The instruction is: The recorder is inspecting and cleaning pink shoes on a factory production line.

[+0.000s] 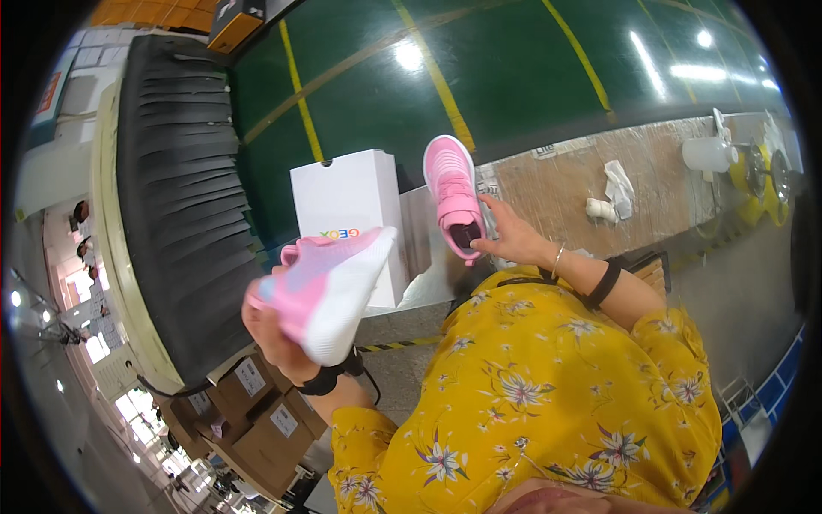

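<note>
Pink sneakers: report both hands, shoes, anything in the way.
Left hand gripping one pink sneaker, white sole facing right. Right hand at second pink sneaker, heel end, grip unclear. White shoebox partly hidden behind first sneaker.

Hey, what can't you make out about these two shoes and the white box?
In the head view:
- the raised shoe: foot opening, turned away
- the other shoe: underside, facing away
- the white box: lower-left part, covered by the raised shoe
- the left hand: some fingertips, behind the raised shoe
</note>
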Action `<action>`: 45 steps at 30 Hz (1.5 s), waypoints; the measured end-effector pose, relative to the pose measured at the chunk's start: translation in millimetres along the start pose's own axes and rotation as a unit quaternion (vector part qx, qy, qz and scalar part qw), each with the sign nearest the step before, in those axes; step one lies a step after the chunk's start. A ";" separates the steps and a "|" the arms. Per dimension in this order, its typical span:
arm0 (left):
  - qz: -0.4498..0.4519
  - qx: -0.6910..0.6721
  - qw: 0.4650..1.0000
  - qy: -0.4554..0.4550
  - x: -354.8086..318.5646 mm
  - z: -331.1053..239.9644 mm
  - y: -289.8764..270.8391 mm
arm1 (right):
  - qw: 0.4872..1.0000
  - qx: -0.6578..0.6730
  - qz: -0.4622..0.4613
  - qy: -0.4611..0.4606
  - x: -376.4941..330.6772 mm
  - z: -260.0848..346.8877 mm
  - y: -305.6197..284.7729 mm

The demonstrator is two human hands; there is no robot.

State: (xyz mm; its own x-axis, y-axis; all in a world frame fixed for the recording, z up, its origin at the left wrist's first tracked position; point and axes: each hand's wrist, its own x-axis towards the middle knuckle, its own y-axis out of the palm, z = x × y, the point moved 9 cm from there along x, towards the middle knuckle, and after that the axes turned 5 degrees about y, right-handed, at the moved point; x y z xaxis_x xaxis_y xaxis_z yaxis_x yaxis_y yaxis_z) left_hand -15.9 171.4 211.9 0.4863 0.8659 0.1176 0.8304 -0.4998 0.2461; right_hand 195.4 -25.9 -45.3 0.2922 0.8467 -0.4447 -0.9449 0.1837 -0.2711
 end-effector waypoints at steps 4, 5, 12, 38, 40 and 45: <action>0.228 0.531 0.806 0.127 -14.4 -9.3 33.6 | 0.999 -0.023 -0.047 0.002 18.0 -17.1 12.4; 0.244 0.572 0.770 0.143 -19.2 -5.8 35.2 | 0.997 -0.025 -0.064 0.015 21.5 -22.2 10.8; 0.222 0.658 0.699 0.172 -42.7 25.6 -3.4 | 0.994 0.023 -0.094 0.054 11.3 -32.7 -18.0; 0.201 0.526 0.825 0.053 -48.6 87.1 -42.7 | 0.966 0.250 0.027 -0.059 22.2 137.3 -5.5; 0.178 0.522 0.830 0.080 -49.2 76.1 -44.5 | 0.969 0.225 0.080 -0.064 21.6 163.8 14.7; -0.125 0.292 0.948 0.025 -61.7 58.4 -111.4 | 0.963 0.216 0.128 -0.102 20.9 226.7 60.1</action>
State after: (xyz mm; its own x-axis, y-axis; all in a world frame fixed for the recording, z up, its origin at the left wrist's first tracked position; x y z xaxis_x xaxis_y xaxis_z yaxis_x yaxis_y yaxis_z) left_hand -122.5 172.3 121.0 0.2533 0.9516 0.1742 0.9341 -0.1938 -0.2998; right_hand 111.2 116.0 122.6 0.0476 0.9641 -0.2612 -0.9685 0.1085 0.2242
